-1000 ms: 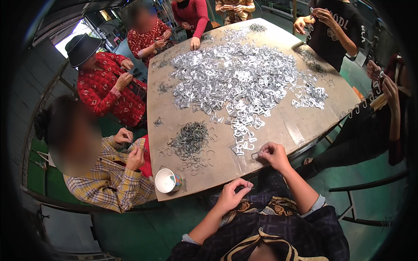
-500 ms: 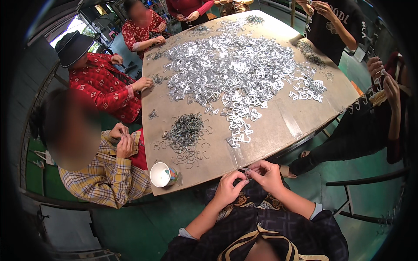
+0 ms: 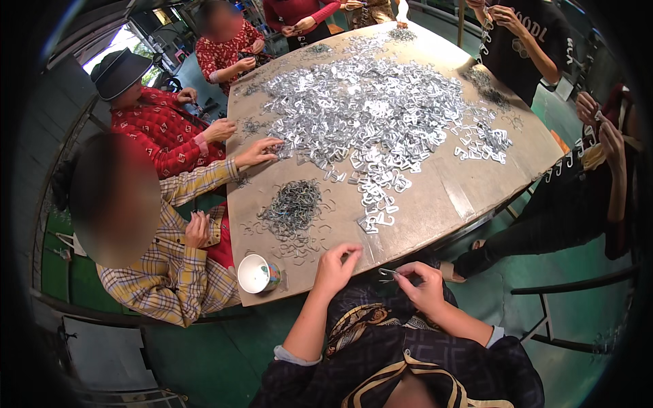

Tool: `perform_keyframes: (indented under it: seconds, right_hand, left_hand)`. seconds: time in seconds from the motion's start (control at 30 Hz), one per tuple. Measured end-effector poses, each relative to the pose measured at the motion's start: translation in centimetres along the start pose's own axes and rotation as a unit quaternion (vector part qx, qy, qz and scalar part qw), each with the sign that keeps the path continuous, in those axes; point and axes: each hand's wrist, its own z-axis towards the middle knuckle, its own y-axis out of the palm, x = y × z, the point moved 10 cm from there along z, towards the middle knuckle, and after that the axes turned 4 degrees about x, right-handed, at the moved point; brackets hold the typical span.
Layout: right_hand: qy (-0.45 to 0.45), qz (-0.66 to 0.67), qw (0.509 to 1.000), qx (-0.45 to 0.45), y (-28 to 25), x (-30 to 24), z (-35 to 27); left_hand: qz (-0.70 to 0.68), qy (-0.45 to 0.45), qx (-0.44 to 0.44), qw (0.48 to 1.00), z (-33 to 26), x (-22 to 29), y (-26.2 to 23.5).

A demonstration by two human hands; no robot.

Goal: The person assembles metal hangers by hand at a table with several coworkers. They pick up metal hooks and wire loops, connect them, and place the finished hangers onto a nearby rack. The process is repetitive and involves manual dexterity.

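My right hand is in front of the table's near edge, above my lap. Its thumb and fingers pinch a small metal hook, whose bent end sticks out to the left. My left hand is apart from it, over the near edge of the table. Its fingers are loosely bent, with the thumb a little away from them, and I see nothing in it. Beyond this hand, to the left, lies a pile of thin dark bent wire clips. A big heap of flat silver hooks covers the middle of the table.
A white paper cup stands at the table's near left corner. On the left, a person in a yellow plaid shirt reaches one hand to the heap. Other people work around the table. Metal bars stand at the right.
My left hand has come away from my right hand and moved up and left over the table edge. The right hand keeps the hook. The plaid-sleeved person's hand has reached out to the heap.
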Motion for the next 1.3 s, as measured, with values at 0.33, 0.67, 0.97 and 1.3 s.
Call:
perform_keyframes:
  seconds: [0.33, 0.67, 0.97, 1.3]
  right_hand:
    - [-0.019, -0.018, 1.0, 0.002, -0.3, -0.1, -0.8]
    - [-0.035, -0.019, 0.999, -0.019, 0.3, -0.7, -1.3]
    - [-0.042, 0.001, 0.999, -0.032, 0.8, -0.6, -1.6]
    - [-0.04, -0.001, 0.998, -0.041, 0.9, -0.7, -2.0]
  left_hand:
    - [0.166, 0.191, 0.093, 0.963, 7.1, 2.3, 3.5]
    - [0.16, 0.175, 0.179, 0.955, 9.9, 2.6, 1.4]
    - [0.202, 0.08, -0.003, 0.976, 8.6, 0.5, 2.2]
    - [0.09, 0.08, 0.076, 0.99, 8.9, -0.3, 0.7]
